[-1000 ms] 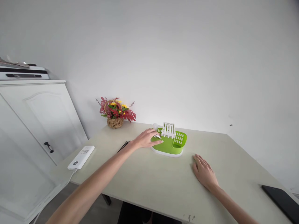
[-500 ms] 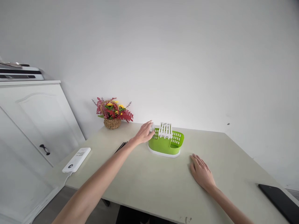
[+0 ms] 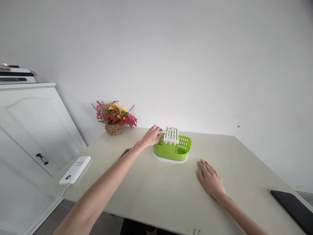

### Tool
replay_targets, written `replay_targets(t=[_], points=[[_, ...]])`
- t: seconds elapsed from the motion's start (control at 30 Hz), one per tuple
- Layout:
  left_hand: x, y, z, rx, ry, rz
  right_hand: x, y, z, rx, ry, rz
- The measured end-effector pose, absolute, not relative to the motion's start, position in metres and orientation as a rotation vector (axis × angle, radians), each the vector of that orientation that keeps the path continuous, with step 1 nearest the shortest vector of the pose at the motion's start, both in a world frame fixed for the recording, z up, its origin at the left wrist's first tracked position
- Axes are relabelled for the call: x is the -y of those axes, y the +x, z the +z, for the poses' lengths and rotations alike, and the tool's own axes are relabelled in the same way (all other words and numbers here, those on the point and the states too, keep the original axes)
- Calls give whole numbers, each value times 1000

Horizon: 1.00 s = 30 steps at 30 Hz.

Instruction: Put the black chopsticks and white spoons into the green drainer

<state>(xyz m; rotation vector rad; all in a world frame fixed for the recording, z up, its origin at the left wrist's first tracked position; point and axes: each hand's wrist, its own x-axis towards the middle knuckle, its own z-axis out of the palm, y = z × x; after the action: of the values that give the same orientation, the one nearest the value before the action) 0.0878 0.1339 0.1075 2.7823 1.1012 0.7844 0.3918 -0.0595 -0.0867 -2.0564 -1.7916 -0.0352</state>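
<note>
On the table stands a green plastic cutlery caddy (image 3: 170,152) with holed walls and a white base. A white slotted rack (image 3: 171,134) sits across its middle. My left hand (image 3: 153,135) reaches to the caddy's left end, fingers curled at the rim of that compartment. What it holds, if anything, is hidden by the fingers. Beside my left forearm lie several thin black sticks (image 3: 125,152), partly covered by the arm. To the right of the caddy, my right hand (image 3: 210,179) rests flat on the tabletop, holding nothing.
A wicker basket (image 3: 114,129) of red and yellow flowers stands at the back left. A white power bank (image 3: 75,170) with a cable lies at the table's left edge. A black phone (image 3: 293,209) lies at the right. A white cabinet (image 3: 29,130) adjoins the left side.
The left hand's fingers have curled further in at the caddy's left end, and the pale, clear thing seen by them before is no longer visible. The right hand stays put. The view shifted slightly.
</note>
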Motion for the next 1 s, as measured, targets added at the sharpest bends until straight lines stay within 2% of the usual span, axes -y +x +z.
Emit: replay_targets(t=[0.4, 1.0], points=[[-129, 88, 104, -1017, 2771, 809, 61, 393, -87, 1786, -2047, -46], [-132, 107, 96, -1196, 2603, 859, 63, 394, -83, 1783, -2048, -36]])
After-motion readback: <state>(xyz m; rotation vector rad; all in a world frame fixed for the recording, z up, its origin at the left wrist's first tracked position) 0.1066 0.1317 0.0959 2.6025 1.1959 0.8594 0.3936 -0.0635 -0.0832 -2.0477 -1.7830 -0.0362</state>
